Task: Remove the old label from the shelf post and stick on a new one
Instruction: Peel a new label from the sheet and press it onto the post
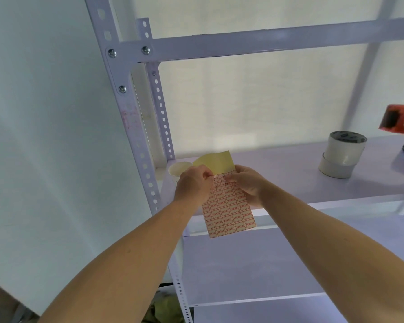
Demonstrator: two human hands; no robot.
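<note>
2 tape rolls (341,157) stacked on shelf (278,178), R side — paper cup (179,170) far L.

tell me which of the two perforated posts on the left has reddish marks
The front post, the wider one nearer the camera: faint reddish smudges sit below its lowest bolt. The narrower rear post shows none.

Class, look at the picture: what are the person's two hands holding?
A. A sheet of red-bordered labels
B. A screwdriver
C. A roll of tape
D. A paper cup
A: the left hand and right hand both pinch the label sheet near its top, while the tape rolls stand untouched on the shelf.
</note>
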